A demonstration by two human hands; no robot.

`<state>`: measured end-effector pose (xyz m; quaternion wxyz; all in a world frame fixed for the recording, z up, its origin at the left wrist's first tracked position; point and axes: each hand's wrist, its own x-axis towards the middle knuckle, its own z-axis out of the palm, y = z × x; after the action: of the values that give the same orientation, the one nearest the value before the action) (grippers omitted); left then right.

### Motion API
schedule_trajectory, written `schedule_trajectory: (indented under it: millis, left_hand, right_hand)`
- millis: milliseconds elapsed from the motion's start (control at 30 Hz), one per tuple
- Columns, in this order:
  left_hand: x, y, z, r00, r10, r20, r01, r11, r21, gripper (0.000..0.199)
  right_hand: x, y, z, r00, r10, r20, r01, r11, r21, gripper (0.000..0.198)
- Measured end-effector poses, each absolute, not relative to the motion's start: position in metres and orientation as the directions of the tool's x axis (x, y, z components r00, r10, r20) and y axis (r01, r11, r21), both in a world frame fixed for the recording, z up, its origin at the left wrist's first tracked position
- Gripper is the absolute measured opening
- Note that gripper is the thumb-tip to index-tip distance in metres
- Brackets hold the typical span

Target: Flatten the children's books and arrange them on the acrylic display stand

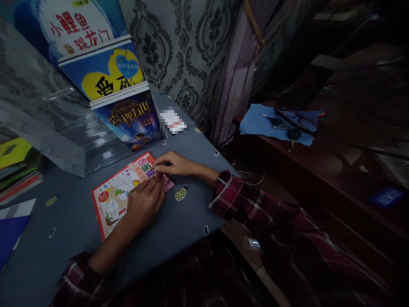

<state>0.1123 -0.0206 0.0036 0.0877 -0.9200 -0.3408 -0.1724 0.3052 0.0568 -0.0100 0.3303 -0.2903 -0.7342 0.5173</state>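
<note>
A thin picture book [119,194] with a red border and cartoon drawings lies flat on the cloth-covered table, tilted in view. Over its lower right part rests my left hand [145,202], its fingers closed together and bent downward. My right hand [174,164] is at the book's upper right edge, thumb and forefinger pinched close to the left fingertips. Whatever sits between the fingertips is too small and dark to make out. Both hands cover part of the cover and its title.
Behind stands a clear stepped rack [76,155] holding a dark blue book [129,119] and a blue-yellow book [102,70]. Stacked books [19,166] lie at left, near a blue-white booklet [12,232]. Right, glasses and keys sit on a blue cloth [255,121].
</note>
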Motion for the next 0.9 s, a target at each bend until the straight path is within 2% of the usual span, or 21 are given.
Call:
schedule_trajectory:
  millis: [200,433,667,900]
  left_hand:
    - [0.1106,-0.0199,0.0027,0.700,0.617,0.359,0.666,-0.746,-0.016,0.028]
    - [0.1110,-0.0206,0.0011,0.716,0.577,0.393,0.644,-0.763,-0.055,0.025]
    - [0.1121,-0.0229,-0.0034,0.698,0.603,0.387,0.665,-0.746,-0.037,0.023]
    - [0.1113,-0.0258,-0.0016,0.727,0.599,0.337,0.654,-0.753,-0.071,0.028]
  right_hand:
    - [0.3046,0.0566,-0.0101,-0.605,0.781,0.152,0.098,0.263,-0.960,0.016]
    - [0.3057,0.0562,-0.0092,-0.608,0.775,0.171,0.072,0.269,-0.961,0.016]
    - [0.3044,0.0553,-0.0089,-0.611,0.772,0.175,0.051,0.258,-0.965,0.016]
    - [0.3056,0.0511,-0.0131,-0.582,0.797,0.160,0.132,0.287,-0.949,0.021]
